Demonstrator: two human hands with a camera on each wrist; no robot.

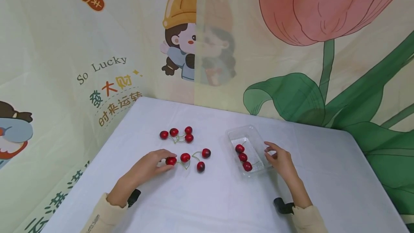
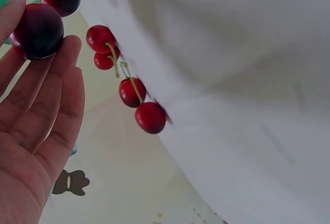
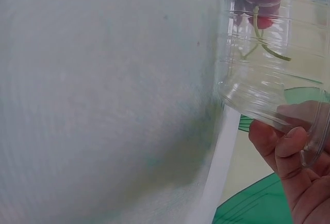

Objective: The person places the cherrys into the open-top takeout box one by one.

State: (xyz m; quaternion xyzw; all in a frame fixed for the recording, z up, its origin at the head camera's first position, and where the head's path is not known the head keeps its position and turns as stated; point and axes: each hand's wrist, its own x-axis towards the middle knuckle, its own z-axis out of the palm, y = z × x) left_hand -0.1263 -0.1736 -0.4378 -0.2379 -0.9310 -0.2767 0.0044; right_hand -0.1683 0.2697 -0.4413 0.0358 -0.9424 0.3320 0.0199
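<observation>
My left hand (image 1: 149, 167) pinches a dark red cherry (image 1: 171, 161) between thumb and fingers, low over the white table. In the left wrist view the same cherry (image 2: 37, 31) sits against the fingertips. A stem joins it to another cherry (image 1: 185, 157) just to its right. On the right, a clear plastic box (image 1: 255, 140) has several cherries (image 1: 243, 157) along its left side. The right hand (image 1: 280, 159) grips the box's right rim; in the right wrist view, the thumb and fingers close on the clear wall (image 3: 309, 147).
Behind the left hand lies a group of several stemmed cherries (image 1: 174, 132). Between that hand and the box is a stemmed pair, one cherry (image 1: 206, 153) farther back than the other (image 1: 201, 167). Printed cloth (image 1: 220, 92) hangs behind the white table (image 1: 200, 204).
</observation>
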